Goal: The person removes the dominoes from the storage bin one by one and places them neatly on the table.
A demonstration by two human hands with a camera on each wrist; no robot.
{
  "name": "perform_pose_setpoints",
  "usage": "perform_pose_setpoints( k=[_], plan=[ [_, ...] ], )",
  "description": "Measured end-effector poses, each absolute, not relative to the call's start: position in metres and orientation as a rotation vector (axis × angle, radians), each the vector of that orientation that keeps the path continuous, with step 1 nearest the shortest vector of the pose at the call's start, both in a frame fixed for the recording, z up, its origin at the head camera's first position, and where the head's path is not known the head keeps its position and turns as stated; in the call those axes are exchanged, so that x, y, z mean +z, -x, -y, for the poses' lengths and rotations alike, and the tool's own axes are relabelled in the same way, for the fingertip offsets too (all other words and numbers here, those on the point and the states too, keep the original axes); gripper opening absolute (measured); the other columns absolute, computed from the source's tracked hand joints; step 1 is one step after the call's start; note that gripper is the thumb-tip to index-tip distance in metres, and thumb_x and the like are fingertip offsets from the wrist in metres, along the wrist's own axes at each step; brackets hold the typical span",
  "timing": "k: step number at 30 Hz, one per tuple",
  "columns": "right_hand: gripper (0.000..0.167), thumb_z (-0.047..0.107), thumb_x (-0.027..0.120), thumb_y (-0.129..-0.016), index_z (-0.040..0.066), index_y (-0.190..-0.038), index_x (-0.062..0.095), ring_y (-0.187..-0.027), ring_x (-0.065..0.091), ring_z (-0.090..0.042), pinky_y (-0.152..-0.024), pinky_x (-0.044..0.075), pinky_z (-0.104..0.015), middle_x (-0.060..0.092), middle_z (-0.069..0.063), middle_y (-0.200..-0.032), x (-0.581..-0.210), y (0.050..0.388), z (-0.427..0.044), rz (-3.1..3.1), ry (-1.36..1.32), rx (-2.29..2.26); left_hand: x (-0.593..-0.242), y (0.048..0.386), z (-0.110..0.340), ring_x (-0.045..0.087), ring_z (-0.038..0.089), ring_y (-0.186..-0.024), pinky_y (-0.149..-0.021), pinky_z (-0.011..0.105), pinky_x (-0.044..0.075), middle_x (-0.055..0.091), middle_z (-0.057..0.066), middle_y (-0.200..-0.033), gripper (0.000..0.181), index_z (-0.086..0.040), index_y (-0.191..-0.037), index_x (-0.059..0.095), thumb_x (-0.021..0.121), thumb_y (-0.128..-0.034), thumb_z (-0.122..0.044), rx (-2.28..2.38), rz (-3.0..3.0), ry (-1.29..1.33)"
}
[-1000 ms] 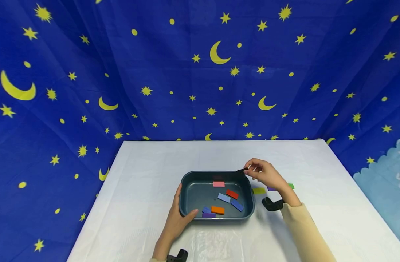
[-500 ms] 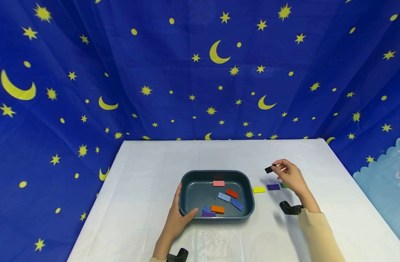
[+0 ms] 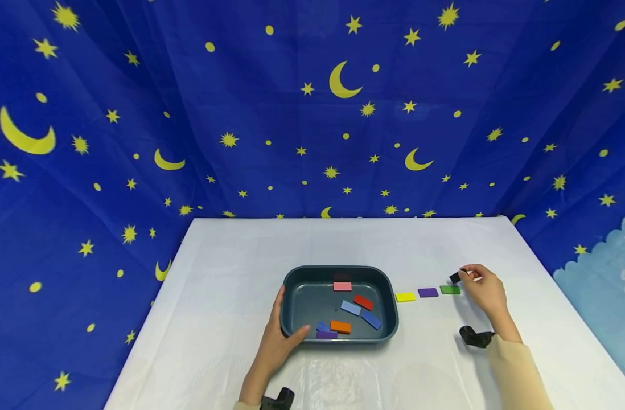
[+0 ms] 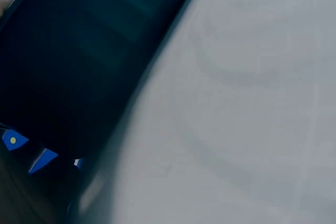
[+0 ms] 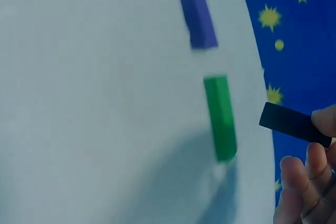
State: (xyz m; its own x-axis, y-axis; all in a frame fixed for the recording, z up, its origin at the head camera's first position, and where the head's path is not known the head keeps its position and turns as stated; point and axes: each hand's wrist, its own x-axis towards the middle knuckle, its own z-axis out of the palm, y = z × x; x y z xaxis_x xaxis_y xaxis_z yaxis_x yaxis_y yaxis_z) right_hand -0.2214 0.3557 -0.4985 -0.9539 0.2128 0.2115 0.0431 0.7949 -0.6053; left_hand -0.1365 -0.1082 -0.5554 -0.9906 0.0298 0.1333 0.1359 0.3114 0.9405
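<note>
My right hand (image 3: 484, 292) pinches a black domino (image 5: 289, 121) between thumb and fingertips. It hangs tilted just above and beyond a green domino (image 3: 449, 290) lying on the table. Left of that, a purple domino (image 3: 427, 292) and a yellow domino (image 3: 405, 297) continue a spaced row. My left hand (image 3: 278, 341) holds the near left corner of a dark grey-blue tub (image 3: 391, 330), thumb over the rim and fingers along the outer wall. Inside lie a pink domino (image 3: 342, 286), a red domino (image 3: 363, 302), an orange domino (image 3: 340, 327) and several blue and purple ones.
A white cover spreads over the table (image 3: 230, 256). Behind and at the sides hangs a blue curtain (image 3: 271, 114) with yellow moons and stars. A light blue cloth (image 3: 607, 296) shows at the right. Each wrist wears a black camera mount (image 3: 475, 337).
From the tub's far right rim, my right hand has carried the black domino rightward, past the yellow and purple ones, to the green one. The left hand and tub have stayed put.
</note>
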Motion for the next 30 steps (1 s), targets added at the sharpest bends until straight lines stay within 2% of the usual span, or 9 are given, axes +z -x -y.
perform_pose_setpoints(
  k=[5,11,30],
  plan=[
    [0.030,0.024,0.057,-0.092,-0.001,-0.105,0.064,-0.062,0.049,-0.011,-0.055,0.036,-0.032,0.061,-0.011,-0.085,-0.504,0.216,-0.369,2.719,0.282,0.912,-0.555,0.136,0.109,0.023,0.031,-0.137,-0.101,0.064,0.022,0.019,0.003,-0.155,0.097,-0.036,-0.152,0.012,0.076,-0.0789,-0.031,-1.782,2.470,0.152],
    [0.033,0.026,0.057,-0.093,-0.003,-0.107,0.063,-0.059,0.050,-0.009,-0.057,0.036,-0.032,0.060,-0.007,-0.081,-0.507,0.213,-0.378,2.753,0.340,0.944,-0.555,0.136,0.109,0.023,0.031,-0.137,-0.101,0.065,0.023,0.020,0.003,-0.155,0.097,-0.034,-0.152,0.013,0.076,-0.0790,-0.031,-1.784,2.472,0.145],
    [0.045,0.035,0.055,-0.093,-0.006,-0.110,0.059,-0.065,0.054,-0.020,-0.054,0.037,-0.032,0.061,-0.008,-0.080,-0.512,0.211,-0.395,2.892,0.432,0.888,-0.556,0.137,0.109,0.023,0.032,-0.137,-0.100,0.066,0.022,0.019,0.003,-0.155,0.096,-0.038,-0.151,0.013,0.075,-0.0787,-0.034,-1.785,2.474,0.150]
  ],
)
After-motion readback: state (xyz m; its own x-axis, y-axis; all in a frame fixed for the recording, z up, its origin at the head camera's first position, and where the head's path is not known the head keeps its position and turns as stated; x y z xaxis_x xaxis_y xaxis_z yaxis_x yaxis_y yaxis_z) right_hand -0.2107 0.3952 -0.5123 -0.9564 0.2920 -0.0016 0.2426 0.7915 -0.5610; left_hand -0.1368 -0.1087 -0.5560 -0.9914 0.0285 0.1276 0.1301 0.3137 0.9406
